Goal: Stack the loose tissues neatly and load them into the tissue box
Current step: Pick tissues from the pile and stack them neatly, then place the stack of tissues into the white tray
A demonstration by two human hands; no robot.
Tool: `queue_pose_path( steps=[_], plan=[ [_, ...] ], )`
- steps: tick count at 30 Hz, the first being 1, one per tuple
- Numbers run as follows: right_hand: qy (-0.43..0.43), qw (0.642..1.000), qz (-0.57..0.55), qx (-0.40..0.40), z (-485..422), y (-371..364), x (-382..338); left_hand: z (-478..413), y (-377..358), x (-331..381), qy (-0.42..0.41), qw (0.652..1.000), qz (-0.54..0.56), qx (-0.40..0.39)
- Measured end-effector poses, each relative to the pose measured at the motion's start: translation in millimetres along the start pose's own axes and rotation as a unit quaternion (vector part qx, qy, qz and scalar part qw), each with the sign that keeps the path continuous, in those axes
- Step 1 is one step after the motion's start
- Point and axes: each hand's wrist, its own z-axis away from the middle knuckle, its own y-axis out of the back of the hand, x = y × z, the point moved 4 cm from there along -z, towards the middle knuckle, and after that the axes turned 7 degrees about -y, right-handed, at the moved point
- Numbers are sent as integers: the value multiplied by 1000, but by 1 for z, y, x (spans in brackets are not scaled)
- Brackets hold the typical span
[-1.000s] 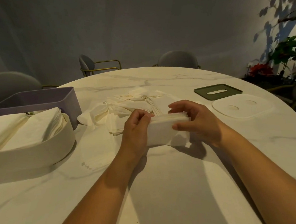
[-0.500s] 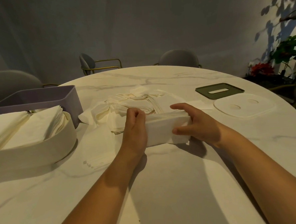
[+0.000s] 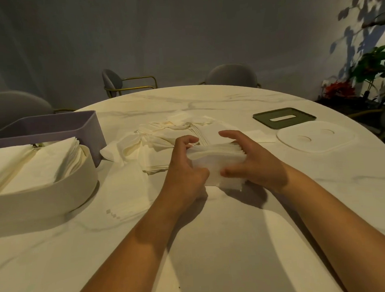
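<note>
Tissues in a small stack [image 3: 215,161] sit at frame centre, clamped between my left hand [image 3: 184,171] and right hand [image 3: 255,162], fingers curled round both ends. They look soft, light and floppy, so I'd squeeze the ends evenly. A loose pile [image 3: 161,136] lies just behind, with a white box [image 3: 55,196] at left.

White tissue stack [image 3: 215,160] sits just before loose tissues [image 3: 164,136]; white box [image 3: 43,195] holds more.

- A dining room, whether in a home or a café I cannot tell.
- A round marble-topped table [image 3: 215,246] is ringed by padded grey chairs [image 3: 231,75], among them a brass-armed chair [image 3: 115,79].
- A leafy potted plant [image 3: 373,64] and red flowers [image 3: 338,89] stand beside the wall.
</note>
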Motion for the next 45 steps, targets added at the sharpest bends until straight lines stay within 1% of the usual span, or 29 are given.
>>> queue_pose_path(
  steps=[3, 7, 9, 12, 14, 16, 19, 22, 24, 26, 28, 31, 33, 35, 38, 40, 43, 45],
  plan=[
    [-42, 999, 20, 8, -2, 4, 6, 0, 1, -2, 11, 1000, 5, 14],
    [-83, 996, 9, 11, -1, 3, 12, -2, 6, -4, 31, 999, 17, 39],
    [-113, 991, -61, 20, 1, 4, 13, -1, 10, -3, 43, 997, 30, 51],
    [-159, 966, -203, 30, 2, 1, 10, 0, 17, -4, 94, 993, 55, 53],
    [-175, 956, -233, 35, 1, -7, 5, 2, 22, -5, 130, 988, 74, 35],
    [-168, 956, -235, 54, 1, -14, 0, 1, 26, -3, 142, 988, 60, 15],
    [-131, 962, -225, 79, 0, -20, -16, -2, 34, 3, 137, 990, 17, -20],
    [-103, 965, -229, 75, -2, -23, -37, -5, 40, 11, 139, 988, -11, -66],
    [-93, 965, -237, 70, -4, -27, -52, -6, 48, 19, 132, 989, -5, -62],
    [-82, 965, -237, 70, -7, -33, -70, -7, 63, 30, 106, 994, 4, -34],
    [-73, 969, -229, 61, -12, -44, -92, -6, 84, 36, 89, 996, 6, -3],
    [-69, 976, -205, 37, -19, -63, -124, -1, 120, 43, 87, 995, 14, 38],
    [-91, 976, -199, -6, -23, -80, -143, 4, 147, 48, 81, 995, 23, 62],
    [-109, 974, -188, -69, -25, -100, -161, 9, 174, 52, 85, 993, 14, 83],
    [-102, 973, -160, -134, -26, -132, -180, 16, 213, 54, 106, 987, 2, 117],
    [-103, 968, -176, -147, -29, -150, -189, 20, 232, 54, 111, 986, -19, 124],
    [-125, 959, -211, -140, -35, -169, -196, 24, 255, 49, 125, 982, -70, 121],
    [-132, 964, -193, -129, -39, -177, -197, 24, 267, 46, 109, 978, -130, 123]
  ],
)
